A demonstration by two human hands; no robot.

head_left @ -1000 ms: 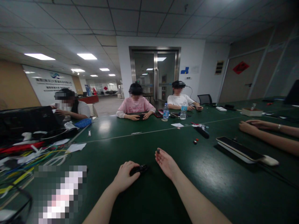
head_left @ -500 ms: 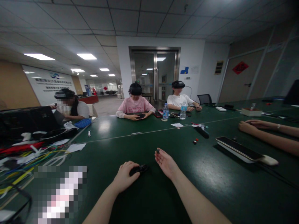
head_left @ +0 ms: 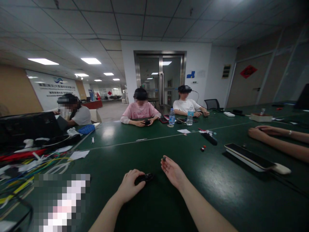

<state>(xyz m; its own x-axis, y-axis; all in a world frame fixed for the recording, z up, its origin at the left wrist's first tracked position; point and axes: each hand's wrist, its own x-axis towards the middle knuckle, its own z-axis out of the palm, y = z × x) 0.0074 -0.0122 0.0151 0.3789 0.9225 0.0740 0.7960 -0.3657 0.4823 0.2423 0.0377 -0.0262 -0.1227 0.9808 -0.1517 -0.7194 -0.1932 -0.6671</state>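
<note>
My left hand (head_left: 129,186) rests low over the green table, its thumb and fingers closed around a small black object (head_left: 148,176) with a rounded end and pale marks on top. The palm hides the rest of that object, so its kind is unclear. To the right, my right hand (head_left: 174,172) is turned palm inward with fingers held together. At its fingertips sits a tiny dark piece (head_left: 164,158), too small to name. The two hands are apart, with the black object's free end pointing toward the right one.
Cables (head_left: 45,167) and papers clutter the left side. On the right lie a phone on a white block (head_left: 249,157), small red bits (head_left: 203,148) and a black-handled tool (head_left: 210,138). Another person's hands (head_left: 260,132) rest at right. Bottles (head_left: 190,116) stand before people seated opposite.
Both of my hands keep the same pose and hold. The whole view has shifted slightly. Across the table, the person in pink has turned the dark object between their hands.
</note>
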